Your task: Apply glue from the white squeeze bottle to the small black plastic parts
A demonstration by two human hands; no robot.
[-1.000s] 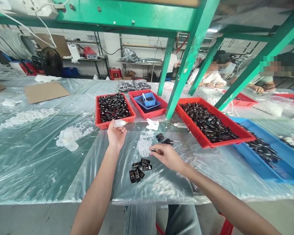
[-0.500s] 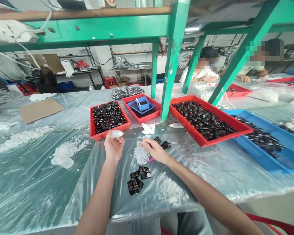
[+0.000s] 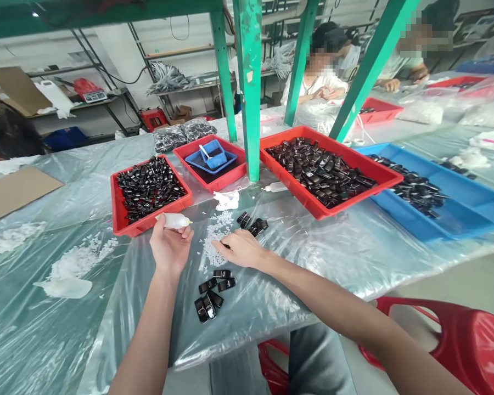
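Observation:
My left hand [image 3: 169, 246] is closed round a small white squeeze bottle [image 3: 173, 220], its tip pointing right, just in front of a red tray of black parts [image 3: 147, 188]. My right hand [image 3: 241, 248] rests on the plastic sheet beside a pile of small white pieces [image 3: 214, 238], fingers pinched on a thin dark tool I can barely make out. Several black parts [image 3: 211, 291] lie in a cluster below both hands. A few more black parts [image 3: 252, 223] lie just beyond my right hand.
A red tray holding a blue dish [image 3: 212, 158], a big red tray of black parts [image 3: 325, 171] and a blue tray [image 3: 436, 192] stand behind. Green frame posts [image 3: 249, 88] rise from the table. Other people work at the far right. A red stool [image 3: 448, 334] stands beside me.
The view has swung down and to the right. My right hand stays at the white pile, and my left still holds the bottle.

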